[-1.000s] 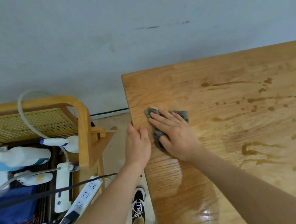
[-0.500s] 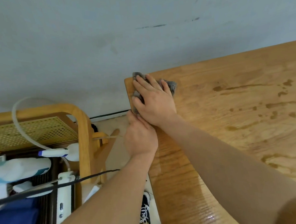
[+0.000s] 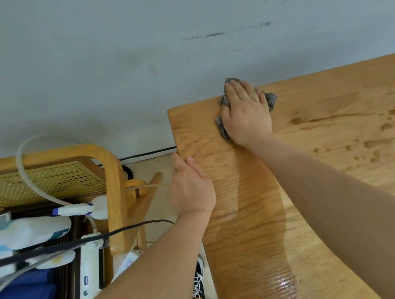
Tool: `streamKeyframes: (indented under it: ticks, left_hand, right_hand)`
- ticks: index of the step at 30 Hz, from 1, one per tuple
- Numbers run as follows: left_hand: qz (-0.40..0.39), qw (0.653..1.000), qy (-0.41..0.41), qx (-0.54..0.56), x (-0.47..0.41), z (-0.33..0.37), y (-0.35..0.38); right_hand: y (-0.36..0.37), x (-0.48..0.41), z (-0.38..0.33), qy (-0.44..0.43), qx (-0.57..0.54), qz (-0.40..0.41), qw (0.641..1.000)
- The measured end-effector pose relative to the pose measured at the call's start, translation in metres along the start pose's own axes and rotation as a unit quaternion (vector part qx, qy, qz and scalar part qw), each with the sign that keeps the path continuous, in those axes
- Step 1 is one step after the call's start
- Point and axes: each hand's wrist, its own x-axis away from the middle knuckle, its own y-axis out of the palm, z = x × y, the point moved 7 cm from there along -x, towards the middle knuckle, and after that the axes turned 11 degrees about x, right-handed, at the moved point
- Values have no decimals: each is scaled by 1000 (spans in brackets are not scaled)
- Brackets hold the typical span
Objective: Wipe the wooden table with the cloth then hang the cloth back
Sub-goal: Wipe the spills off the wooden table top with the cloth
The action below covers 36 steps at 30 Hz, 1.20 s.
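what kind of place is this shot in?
Probably a home or small workroom, indoors. A wooden table stands by a plain painted wall, with a wooden rack with a mesh panel and a power strip with cables beside it.

The right hand presses flat on the grey cloth at the far edge of the wooden table by the wall, while the left hand grips the table's left edge.

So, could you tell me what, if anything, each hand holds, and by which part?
The right hand presses flat on the grey cloth, gripping nothing. The left hand grips the wooden table by its left edge, thumb on top.
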Motion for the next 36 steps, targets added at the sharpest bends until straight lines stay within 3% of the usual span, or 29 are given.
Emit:
streamKeyframes:
  ticks: [5,10,17,20,28,32,36]
  left_hand:
    - [-6,1000,2,15,2,3,-1]
    - [-19,1000,-9,12,1,5,-2]
    - [-25,1000,1,14,-2,3,1]
    - [-24,1000,5,2,0,1,3]
    - [-15,1000,0,-6,-2,-1,3]
    - [0,999,34,-11,-1,5,-1]
    - [13,994,70,-85,7,11,-9]
  right_hand:
    - [-4,96,-40,-104,-6,-18,994]
    - [2,161,-26,-197,10,-50,979]
    - [-1,20,-4,10,10,-32,999]
    - [0,36,-17,-2,0,-13,1000]
    - [4,222,-13,-112,8,-53,992]
    - [5,204,-9,-110,6,-56,992]
    - [2,154,-1,-61,-1,-31,998]
